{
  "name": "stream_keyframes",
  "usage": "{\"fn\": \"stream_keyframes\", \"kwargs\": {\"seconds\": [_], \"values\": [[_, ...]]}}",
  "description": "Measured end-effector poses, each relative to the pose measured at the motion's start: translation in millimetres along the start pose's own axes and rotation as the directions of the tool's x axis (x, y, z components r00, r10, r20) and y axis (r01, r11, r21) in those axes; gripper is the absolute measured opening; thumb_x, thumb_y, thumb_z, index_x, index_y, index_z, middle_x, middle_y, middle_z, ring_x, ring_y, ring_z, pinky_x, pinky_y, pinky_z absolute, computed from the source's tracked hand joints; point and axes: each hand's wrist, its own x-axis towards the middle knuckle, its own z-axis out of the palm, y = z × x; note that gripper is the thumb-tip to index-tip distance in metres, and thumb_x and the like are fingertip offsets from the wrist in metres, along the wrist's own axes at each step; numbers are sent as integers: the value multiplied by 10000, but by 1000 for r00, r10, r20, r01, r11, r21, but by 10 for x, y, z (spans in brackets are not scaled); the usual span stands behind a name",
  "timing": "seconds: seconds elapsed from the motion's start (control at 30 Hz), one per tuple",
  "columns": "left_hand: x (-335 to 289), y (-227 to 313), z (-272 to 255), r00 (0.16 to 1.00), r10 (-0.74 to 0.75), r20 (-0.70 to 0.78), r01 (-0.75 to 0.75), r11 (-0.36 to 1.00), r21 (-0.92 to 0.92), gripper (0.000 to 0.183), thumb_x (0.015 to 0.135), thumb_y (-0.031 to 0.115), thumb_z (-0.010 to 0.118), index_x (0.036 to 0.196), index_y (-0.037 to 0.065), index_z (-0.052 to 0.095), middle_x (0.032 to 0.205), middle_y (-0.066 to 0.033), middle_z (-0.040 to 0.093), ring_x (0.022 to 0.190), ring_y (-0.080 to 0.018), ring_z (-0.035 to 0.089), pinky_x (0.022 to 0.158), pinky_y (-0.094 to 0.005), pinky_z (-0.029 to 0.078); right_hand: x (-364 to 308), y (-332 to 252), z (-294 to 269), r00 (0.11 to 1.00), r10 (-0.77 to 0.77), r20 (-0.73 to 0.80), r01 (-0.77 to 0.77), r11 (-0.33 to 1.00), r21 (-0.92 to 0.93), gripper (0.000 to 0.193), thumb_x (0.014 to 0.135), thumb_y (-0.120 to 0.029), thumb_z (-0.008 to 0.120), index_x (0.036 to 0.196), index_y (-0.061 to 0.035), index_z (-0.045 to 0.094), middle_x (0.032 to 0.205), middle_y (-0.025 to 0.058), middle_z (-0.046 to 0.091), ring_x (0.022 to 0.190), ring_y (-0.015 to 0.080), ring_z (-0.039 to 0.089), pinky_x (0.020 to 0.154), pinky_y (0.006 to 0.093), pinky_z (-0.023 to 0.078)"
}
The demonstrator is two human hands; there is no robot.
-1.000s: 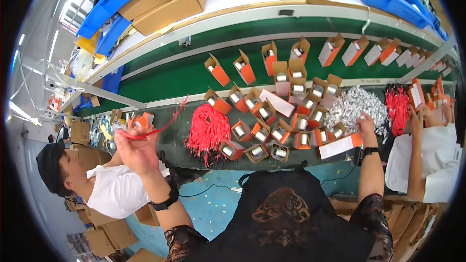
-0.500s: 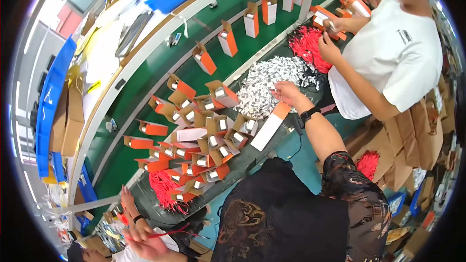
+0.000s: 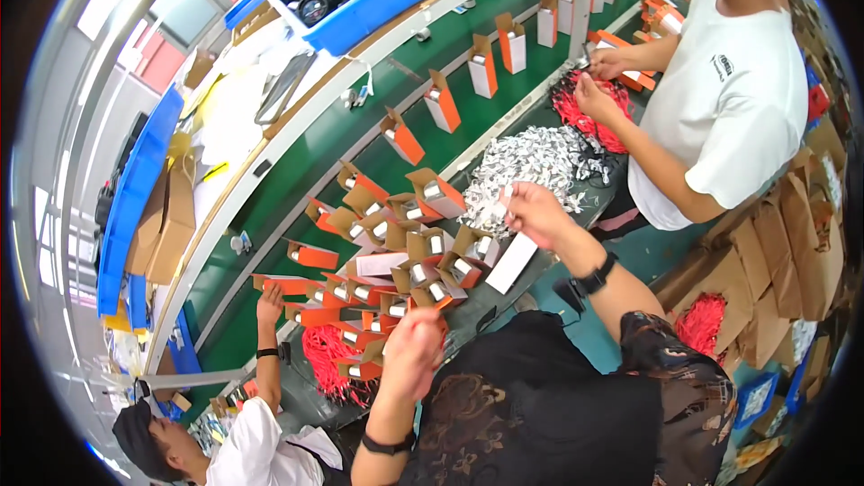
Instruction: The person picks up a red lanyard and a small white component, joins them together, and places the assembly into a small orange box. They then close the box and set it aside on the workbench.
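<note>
A person works at a long green surface (image 3: 297, 162), seen from above through a fisheye lens. Their right hand (image 3: 531, 211) is raised, fingers pinched closed on a small silver packet (image 3: 500, 204). Just beyond that hand lies a heap of silver packets (image 3: 531, 162), and just below it, a flat white and orange box (image 3: 511, 263) rests at the near edge of the surface.

Their left hand (image 3: 412, 351) is curled closed; what it grips is hidden behind the hand, though something orange shows at the fingers. Directly beyond this hand stands a crowded cluster of open orange and white boxes (image 3: 396, 252), flaps up. Just to its left lies a bundle of red cords (image 3: 328, 360).

Farther beyond the right hand, single upright boxes (image 3: 482, 72) stand apart in a row along the green belt. To the right of the right hand, a co-worker in a white shirt (image 3: 729, 99) handles another red bundle (image 3: 589, 112). Left of the left hand, another co-worker's hand (image 3: 268, 304) reaches up to the boxes.
</note>
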Motion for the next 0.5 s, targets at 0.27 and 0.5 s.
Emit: {"fn": "stream_keyframes", "kwargs": {"seconds": [0.27, 0.5], "values": [[667, -147, 375, 997, 73, -21, -60, 928, 367, 259, 1021, 262, 455, 974, 45, 589, 599, 76, 355, 509, -32, 278, 458, -208, 236, -739, -137, 554, 935, -102, 338, 170, 969, -177, 189, 929, -86, 608, 1095, 5, 604, 923, 34, 651, 829, 94, 625, 721, 229, 500], [896, -224, 306, 989, -34, -146, 58, 985, 165, 293, 1022, 296, 454, 944, 59, 607, 604, 50, 389, 494, -45, 289, 436, -216, 214, -908, -271, 208, 996, -78, 51, 71, 989, 126, 139, 971, -175, 551, 1053, -80, 610, 928, 20, 637, 782, 99, 568, 688, 259, 460]]}}
